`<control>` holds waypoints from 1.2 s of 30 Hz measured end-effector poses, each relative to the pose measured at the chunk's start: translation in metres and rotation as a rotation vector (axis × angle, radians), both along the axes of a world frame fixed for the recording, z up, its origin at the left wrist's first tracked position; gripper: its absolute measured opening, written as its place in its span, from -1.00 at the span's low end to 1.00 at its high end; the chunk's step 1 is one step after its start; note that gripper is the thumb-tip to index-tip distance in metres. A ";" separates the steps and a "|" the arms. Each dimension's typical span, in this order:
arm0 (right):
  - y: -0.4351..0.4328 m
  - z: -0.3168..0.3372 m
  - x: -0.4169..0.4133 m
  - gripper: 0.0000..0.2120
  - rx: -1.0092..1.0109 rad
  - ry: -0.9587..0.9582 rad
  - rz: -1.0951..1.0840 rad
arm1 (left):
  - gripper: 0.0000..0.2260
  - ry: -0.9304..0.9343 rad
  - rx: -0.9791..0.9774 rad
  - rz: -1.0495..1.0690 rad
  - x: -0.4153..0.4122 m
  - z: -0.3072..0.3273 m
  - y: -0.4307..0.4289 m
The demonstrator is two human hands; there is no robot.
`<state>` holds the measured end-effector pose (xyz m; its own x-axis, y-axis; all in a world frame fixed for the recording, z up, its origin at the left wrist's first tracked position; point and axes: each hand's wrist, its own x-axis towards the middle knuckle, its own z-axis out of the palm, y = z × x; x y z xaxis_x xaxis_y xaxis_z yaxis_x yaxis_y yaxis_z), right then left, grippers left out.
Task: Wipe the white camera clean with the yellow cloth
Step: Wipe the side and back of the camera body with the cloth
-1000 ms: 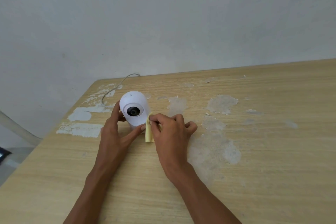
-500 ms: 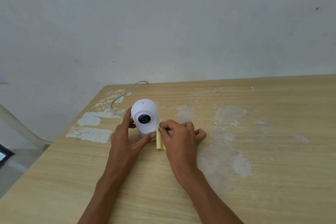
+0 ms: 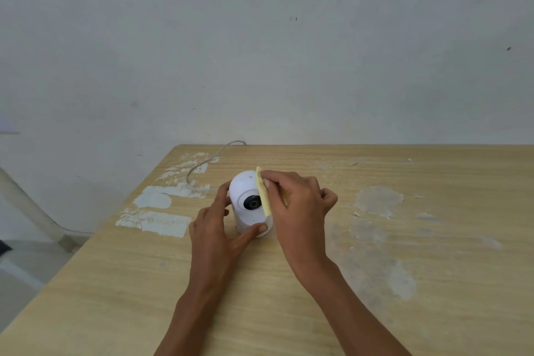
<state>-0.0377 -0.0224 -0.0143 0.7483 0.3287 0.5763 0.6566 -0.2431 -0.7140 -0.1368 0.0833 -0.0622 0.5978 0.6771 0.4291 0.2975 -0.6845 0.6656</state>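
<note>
The white camera [image 3: 244, 189], a rounded dome with a dark lens facing me, stands upright on the wooden table [image 3: 289, 283]. My left hand [image 3: 215, 228] grips its base, thumb across the front and fingers around the left side. My right hand [image 3: 297, 205] pinches the small folded yellow cloth [image 3: 263, 192] and presses it against the dome's upper right side, next to the lens. The camera's right side is hidden behind the cloth and hand.
A thin grey cable [image 3: 202, 163] runs from behind the camera to the table's far edge. The tabletop has worn, peeled white patches [image 3: 156, 221]. A pale wall [image 3: 260, 52] stands right behind the table. The table's left edge drops to the floor.
My right hand has lifted the yellow cloth from the tabletop beside the camera's base up onto the dome's upper right side. My left hand keeps its hold on the base.
</note>
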 end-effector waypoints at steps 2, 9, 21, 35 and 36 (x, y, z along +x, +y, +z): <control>0.005 0.006 -0.002 -0.83 -0.032 -0.049 -0.001 | -0.22 -0.008 -0.006 -0.007 0.000 0.002 -0.001; 0.007 0.009 -0.004 -0.82 -0.179 -0.239 -0.071 | -0.20 -0.017 -0.006 -0.007 -0.001 0.000 0.000; 0.001 0.002 -0.008 -0.83 -0.090 -0.147 0.002 | -0.18 0.006 -0.027 0.025 0.001 -0.005 0.002; 0.007 0.002 -0.010 -0.83 -0.010 -0.063 0.118 | -0.16 -0.001 -0.034 0.019 0.003 -0.006 0.002; 0.006 0.000 -0.011 -0.81 -0.037 -0.118 0.109 | -0.15 -0.003 -0.034 0.019 0.003 -0.006 0.002</control>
